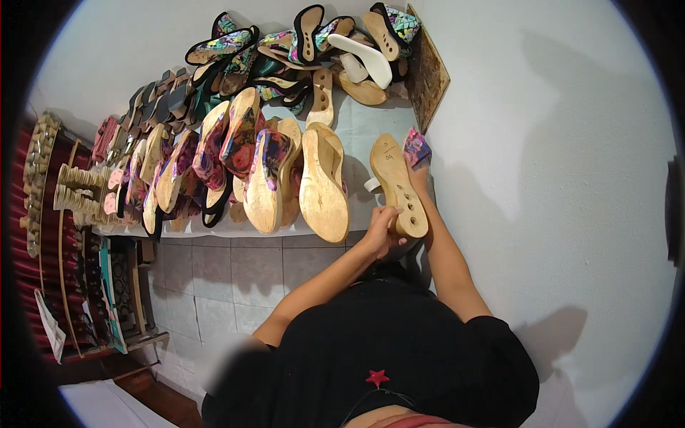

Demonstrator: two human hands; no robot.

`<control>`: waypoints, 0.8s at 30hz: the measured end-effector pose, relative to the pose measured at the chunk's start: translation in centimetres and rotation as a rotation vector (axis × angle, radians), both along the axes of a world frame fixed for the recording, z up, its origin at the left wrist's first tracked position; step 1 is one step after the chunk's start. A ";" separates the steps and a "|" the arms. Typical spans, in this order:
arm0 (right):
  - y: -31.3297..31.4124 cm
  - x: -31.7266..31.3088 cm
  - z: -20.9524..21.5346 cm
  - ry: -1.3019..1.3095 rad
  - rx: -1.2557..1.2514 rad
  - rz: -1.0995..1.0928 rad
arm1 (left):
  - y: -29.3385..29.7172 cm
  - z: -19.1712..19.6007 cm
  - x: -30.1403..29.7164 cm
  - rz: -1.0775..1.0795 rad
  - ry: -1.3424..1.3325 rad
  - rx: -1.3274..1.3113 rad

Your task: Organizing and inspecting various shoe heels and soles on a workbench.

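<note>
A pale wooden shoe sole [393,173] with a row of holes near its close end is held up in front of me, at the right end of the table. My left hand [386,230] grips its near end, fingers wrapped over the edge. Along the sole's right side, my right hand [418,171] reaches to its far part; its fingers are hidden behind the sole and a floral fabric piece [417,148]. Whether that fabric is attached to the sole I cannot tell. A small white part [372,185] juts out at the sole's left side.
On the table [364,125], a bare wooden sandal [325,192] and several floral sandals [264,196] stand in a row to the left. Behind them lie piled patterned sandals [225,48] and a white sole [364,58]. A board [429,75] leans near the right wall.
</note>
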State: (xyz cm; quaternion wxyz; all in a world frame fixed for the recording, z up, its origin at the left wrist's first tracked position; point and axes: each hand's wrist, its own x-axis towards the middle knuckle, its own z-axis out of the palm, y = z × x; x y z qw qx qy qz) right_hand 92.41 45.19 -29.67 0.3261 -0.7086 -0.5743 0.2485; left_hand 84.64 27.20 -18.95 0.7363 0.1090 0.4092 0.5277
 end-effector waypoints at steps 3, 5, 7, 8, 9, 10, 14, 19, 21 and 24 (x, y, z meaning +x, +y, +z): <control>1.8 -0.4 0.6 0.280 -0.559 0.194 | -0.9 2.0 0.0 -0.016 0.016 -0.024; 1.4 -1.1 2.3 0.479 -0.507 0.261 | -1.2 2.3 -0.7 -0.064 0.069 -0.003; 1.8 -1.9 4.8 0.682 -0.452 0.319 | -1.5 3.3 -1.3 -0.094 0.047 0.026; 1.5 -2.2 6.1 0.783 -0.423 0.347 | -1.7 4.0 -1.6 -0.130 0.026 0.054; 1.7 -2.7 7.4 0.885 -0.395 0.374 | -1.9 4.7 -1.9 -0.126 0.026 0.054; 1.4 -2.5 8.5 0.988 -0.366 0.400 | -2.0 5.6 -2.3 -0.146 0.040 0.117; 2.8 -3.2 12.4 1.169 -0.461 0.408 | -3.1 10.8 -4.1 -0.122 0.021 0.202; 5.6 -3.4 19.6 1.032 -0.152 0.439 | -5.6 15.3 -6.7 -0.103 -0.029 0.355; 6.9 -3.0 21.8 1.155 -0.192 0.512 | -6.1 16.0 -7.5 -0.082 -0.079 0.368; 4.2 -2.7 27.4 1.218 -0.331 0.730 | -5.8 15.5 -8.9 0.130 0.076 0.530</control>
